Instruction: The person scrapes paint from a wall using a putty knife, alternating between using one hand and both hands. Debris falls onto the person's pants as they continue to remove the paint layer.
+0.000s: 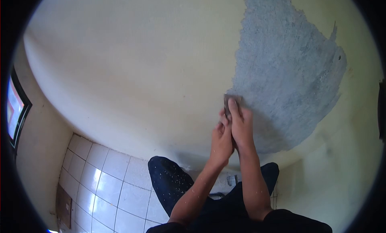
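Observation:
A flat scraper (238, 98) with a brownish blade has its front edge against the wall, at the ragged border between cream paint (161, 64) and a bare grey patch (287, 68). My right hand (243, 128) is closed on the scraper, its thumb laid along the top of the blade. Just below and to the left, my left hand (221, 146) is closed too, its fingers curled around the lower part of the tool. Most of the handle is hidden by both hands.
White floor tiles (106, 184) lie at the lower left. My dark-trousered knees (169, 176), speckled with pale flakes, are close to the wall. A dark-framed window (18, 108) is at far left, and a brown panel (64, 205) stands low on that side.

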A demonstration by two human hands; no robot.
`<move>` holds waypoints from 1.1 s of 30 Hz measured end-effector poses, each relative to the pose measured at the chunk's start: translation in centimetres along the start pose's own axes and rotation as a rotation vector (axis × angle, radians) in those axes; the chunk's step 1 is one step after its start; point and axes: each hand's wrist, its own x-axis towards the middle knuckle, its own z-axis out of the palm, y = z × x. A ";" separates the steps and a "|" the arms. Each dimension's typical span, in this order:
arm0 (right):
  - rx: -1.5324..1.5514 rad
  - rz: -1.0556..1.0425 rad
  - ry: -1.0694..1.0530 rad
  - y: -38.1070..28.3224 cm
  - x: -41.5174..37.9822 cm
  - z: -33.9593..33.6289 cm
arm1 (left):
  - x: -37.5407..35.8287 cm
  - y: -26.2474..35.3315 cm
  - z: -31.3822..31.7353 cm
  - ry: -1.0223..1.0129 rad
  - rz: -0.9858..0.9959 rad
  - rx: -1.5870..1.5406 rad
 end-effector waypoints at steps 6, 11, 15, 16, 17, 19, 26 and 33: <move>0.028 0.038 -0.007 0.7 0.0 -0.1 | 0.7 -1.4 0.1 0.055 0.081 -0.041; 0.025 -0.043 -0.038 -0.5 0.7 0.5 | 0.6 0.4 -0.2 -0.027 0.038 -0.033; 0.023 0.093 0.013 2.0 -0.9 -1.1 | 0.3 -2.4 -0.2 0.063 0.024 -0.052; 0.024 0.078 0.002 2.3 -0.5 -1.4 | 0.3 -2.5 -0.3 0.056 -0.002 -0.044; 0.015 0.060 0.000 2.2 -0.5 -1.3 | 0.2 -2.3 -0.2 0.045 -0.012 -0.039; -0.005 0.032 -0.002 1.9 -0.2 -1.3 | 0.1 -1.7 -0.2 0.023 -0.019 -0.028; -0.024 0.070 0.012 4.4 -1.1 -2.4 | 0.3 -6.5 -1.2 0.115 0.054 -0.028; -0.030 0.031 -0.004 3.2 -0.3 -1.5 | 0.0 -3.6 -1.7 0.028 -0.068 0.016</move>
